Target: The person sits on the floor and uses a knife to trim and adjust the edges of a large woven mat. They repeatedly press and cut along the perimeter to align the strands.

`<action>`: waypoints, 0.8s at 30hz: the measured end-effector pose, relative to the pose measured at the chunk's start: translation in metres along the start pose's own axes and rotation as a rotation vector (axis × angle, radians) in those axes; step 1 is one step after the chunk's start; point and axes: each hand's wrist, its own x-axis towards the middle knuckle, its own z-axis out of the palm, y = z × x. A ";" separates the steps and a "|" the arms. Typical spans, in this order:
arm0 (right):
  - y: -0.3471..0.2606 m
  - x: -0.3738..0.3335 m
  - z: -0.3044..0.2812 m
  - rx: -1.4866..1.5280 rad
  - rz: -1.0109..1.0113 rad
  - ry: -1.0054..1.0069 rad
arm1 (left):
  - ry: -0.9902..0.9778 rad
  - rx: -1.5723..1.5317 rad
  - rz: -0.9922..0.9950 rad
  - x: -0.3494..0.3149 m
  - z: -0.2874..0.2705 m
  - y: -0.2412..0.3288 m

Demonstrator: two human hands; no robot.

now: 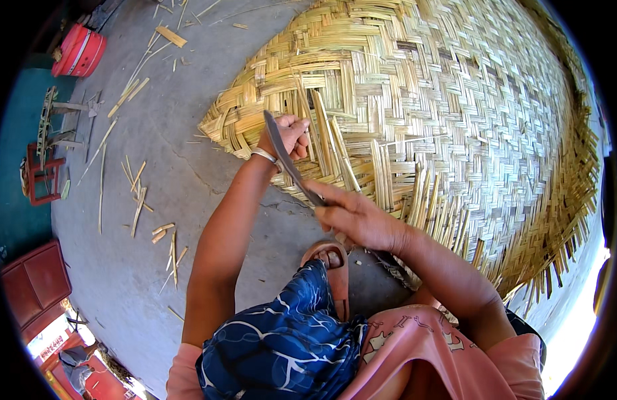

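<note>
One left hand [292,137] and one bangle [264,155] are seen toward eleven o'clock, one right hand [362,219] toward four, one curved knife [286,162] between them, one woven mat [442,100] at two, one sandal [340,293] at five, one red frame [45,199] at nine and one red bucket [80,53] at ten.

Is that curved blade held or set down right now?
Held: the right hand grips the curved blade at its near end, its tip beside the left hand.
</note>
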 end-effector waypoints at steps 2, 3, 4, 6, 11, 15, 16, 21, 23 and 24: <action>-0.013 0.004 -0.007 0.168 0.112 -0.011 | 0.054 0.004 -0.020 0.005 0.008 0.000; -0.016 0.008 -0.010 0.187 0.121 0.006 | 0.107 0.045 0.000 0.010 0.010 -0.004; -0.019 0.011 -0.015 0.207 0.128 0.029 | 0.147 0.060 0.061 0.014 0.010 -0.010; -0.021 0.016 -0.016 0.215 0.142 0.139 | 0.205 0.109 0.070 0.006 0.015 -0.002; -0.008 0.023 -0.025 0.050 0.204 0.219 | 0.252 -0.048 0.119 0.005 0.019 -0.011; 0.024 0.039 -0.021 -0.459 0.005 0.350 | 0.222 -0.184 0.099 -0.009 0.022 -0.001; 0.025 0.043 -0.019 -0.616 -0.074 0.393 | 0.234 -0.218 0.098 -0.008 0.021 -0.001; 0.009 0.055 -0.022 -0.733 0.087 0.400 | 0.231 -0.213 0.006 -0.007 0.019 0.009; 0.006 0.052 -0.024 -0.708 0.087 0.372 | 0.237 -0.175 0.001 -0.008 0.020 0.014; 0.005 0.047 -0.027 -0.655 0.083 0.341 | 0.241 -0.157 -0.005 -0.009 0.021 0.015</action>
